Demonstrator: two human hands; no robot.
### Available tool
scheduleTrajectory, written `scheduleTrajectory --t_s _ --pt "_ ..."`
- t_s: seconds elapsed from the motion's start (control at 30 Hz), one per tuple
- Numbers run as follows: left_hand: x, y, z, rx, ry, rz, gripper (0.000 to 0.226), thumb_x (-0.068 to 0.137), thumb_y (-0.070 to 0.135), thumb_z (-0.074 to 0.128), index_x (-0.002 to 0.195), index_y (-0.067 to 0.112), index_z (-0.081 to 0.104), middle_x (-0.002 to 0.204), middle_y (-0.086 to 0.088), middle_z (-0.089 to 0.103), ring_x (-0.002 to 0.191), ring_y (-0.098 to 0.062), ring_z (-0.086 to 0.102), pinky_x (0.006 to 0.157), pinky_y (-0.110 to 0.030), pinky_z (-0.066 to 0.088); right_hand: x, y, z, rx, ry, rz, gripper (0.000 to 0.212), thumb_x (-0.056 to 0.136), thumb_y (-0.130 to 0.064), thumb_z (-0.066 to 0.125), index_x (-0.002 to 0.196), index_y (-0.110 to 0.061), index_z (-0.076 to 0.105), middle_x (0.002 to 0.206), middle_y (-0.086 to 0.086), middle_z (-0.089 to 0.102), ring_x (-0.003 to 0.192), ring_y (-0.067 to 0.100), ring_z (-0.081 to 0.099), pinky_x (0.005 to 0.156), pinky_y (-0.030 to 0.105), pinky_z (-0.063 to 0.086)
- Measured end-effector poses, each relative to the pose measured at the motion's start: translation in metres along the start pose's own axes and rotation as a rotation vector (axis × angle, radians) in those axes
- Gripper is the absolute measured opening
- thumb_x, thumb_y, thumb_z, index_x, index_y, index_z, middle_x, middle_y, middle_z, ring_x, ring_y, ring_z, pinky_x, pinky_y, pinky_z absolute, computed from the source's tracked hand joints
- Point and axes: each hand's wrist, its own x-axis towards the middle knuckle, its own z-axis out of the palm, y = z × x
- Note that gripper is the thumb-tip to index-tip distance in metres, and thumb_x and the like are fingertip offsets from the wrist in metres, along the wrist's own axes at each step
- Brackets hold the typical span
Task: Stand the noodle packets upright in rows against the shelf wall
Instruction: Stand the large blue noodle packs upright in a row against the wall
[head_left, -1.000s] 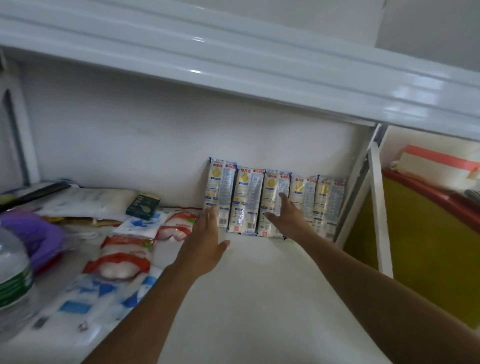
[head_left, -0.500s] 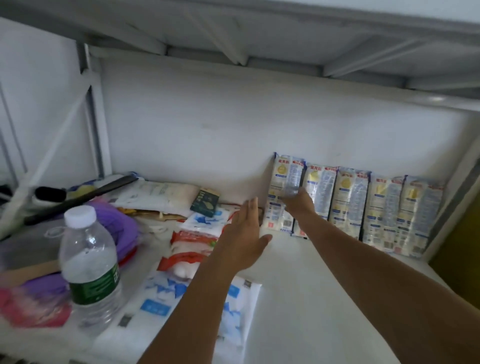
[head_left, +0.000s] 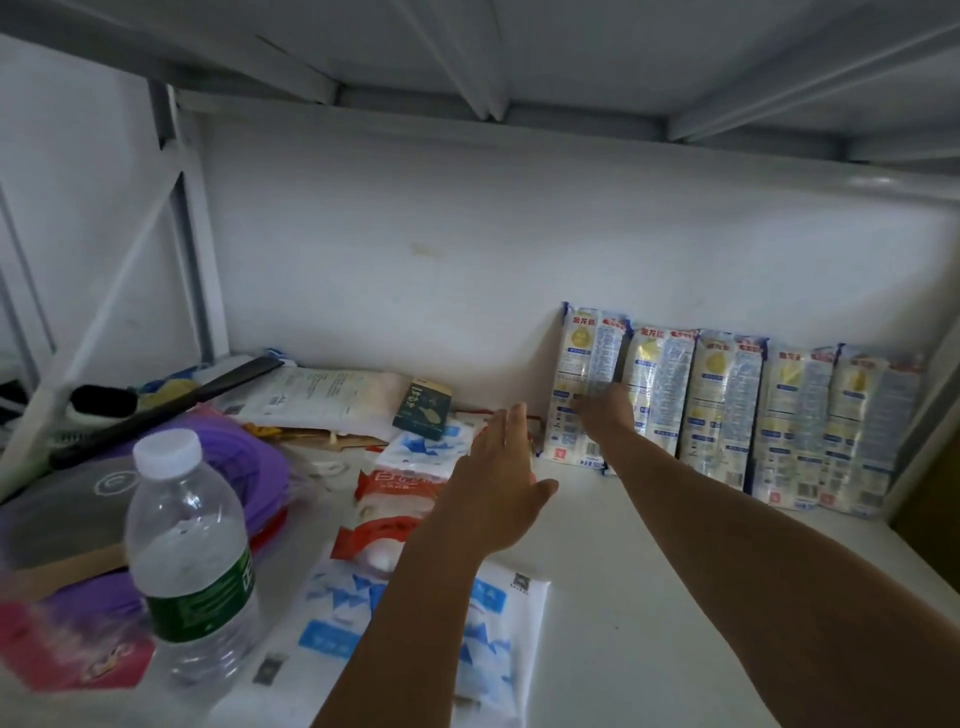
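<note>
Five glossy plastic noodle packets (head_left: 722, 410) stand upright, long axes vertical, side by side against the wall (head_left: 415, 260) at the right of the shelf (head_left: 649, 597). The right hand (head_left: 605, 413) presses flat on the leftmost packet (head_left: 587, 353), as half a second ago. The left hand (head_left: 498, 483) hovers spread, fingers straight, holding nothing.

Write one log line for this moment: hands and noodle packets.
noodle packets: five upright in row against wall | right hand: touches leftmost packet | left hand: fingers straight, holds nothing, above shelf
</note>
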Motion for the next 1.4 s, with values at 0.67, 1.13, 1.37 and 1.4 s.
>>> scheduleTrajectory --t_s 0.67,1.13,1.37,1.4 --pt "-0.012 0.014 -0.006 -0.014 0.132 0.103 0.072 0.100 0.040 0.058 0.159 0.024 0.021 0.172 0.005 -0.011 0.154 -0.026 0.026 0.116 -0.043 0.039 -0.053 0.023 -0.040 0.024 -0.067 -0.139 0.036 0.085 -0.020 0.083 0.115 -0.019 0.063 0.104 -0.004 0.073 0.090 0.018 0.071 0.069 0.034 0.060" --pt "-0.037 0.107 0.037 0.096 0.232 0.378 0.057 0.094 0.021 0.066 0.148 0.022 0.046 0.160 0.004 0.033 0.128 -0.022 0.054 0.096 -0.036 0.054 -0.151 0.082 -0.174 0.123 -0.244 -0.266 0.032 0.094 -0.014 0.073 0.121 -0.025 0.061 0.111 -0.005 0.075 0.084 0.002 0.075 0.063 0.016 0.056" --pt "-0.042 0.146 0.043 -0.139 0.156 0.268 0.047 0.103 0.059 0.036 0.140 0.029 0.036 0.142 0.003 0.045 0.117 -0.015 0.062 0.081 -0.027 0.057 -0.170 0.085 -0.206 -0.066 -0.248 -0.532 0.045 0.092 -0.030 0.075 0.127 -0.046 0.053 0.116 -0.026 0.067 0.106 0.000 0.066 0.077 0.013 0.055" --pt "-0.043 0.151 0.043 -0.192 0.135 0.227 0.055 0.100 0.067 0.031 0.142 0.031 0.033 0.144 0.004 0.046 0.118 -0.015 0.062 0.082 -0.027 0.056 -0.172 0.086 -0.207 -0.107 -0.230 -0.587 0.046 0.091 -0.032 0.075 0.131 -0.043 0.054 0.123 -0.024 0.065 0.114 0.001 0.063 0.085 0.017 0.056"
